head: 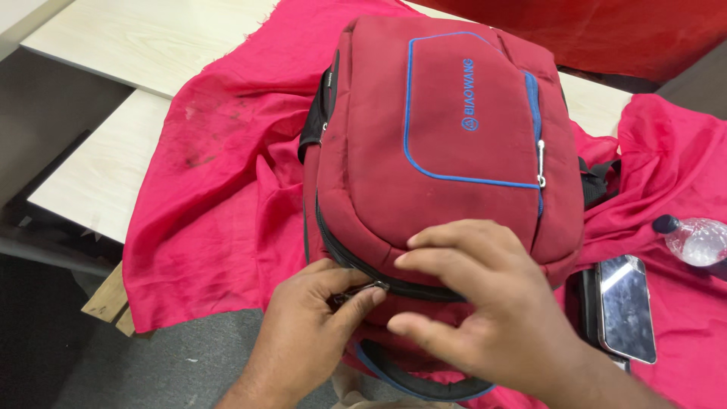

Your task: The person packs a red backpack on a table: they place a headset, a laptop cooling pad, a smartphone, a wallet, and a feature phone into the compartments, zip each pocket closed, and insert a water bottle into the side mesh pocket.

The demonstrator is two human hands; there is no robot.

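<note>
The red backpack (447,144) lies flat on a pink cloth (219,197) across the table (106,167), near its front edge. The left hand (303,341) pinches the zipper pull (362,291), while the right hand (485,318) presses open-fingered on the backpack's near end.

Backpack (447,144) on cloth (219,204); phone (625,307), perhaps bottle (693,239), right.

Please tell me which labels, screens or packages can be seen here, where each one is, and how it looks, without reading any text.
Printed blue logo: on the front pocket of the dark red fabric backpack, small lettering with a round mark.
Smartphone screen: right of the backpack on the pink cloth, dark, glossy, switched off.
Clear plastic bottle: far right edge, dark blue cap.
</note>
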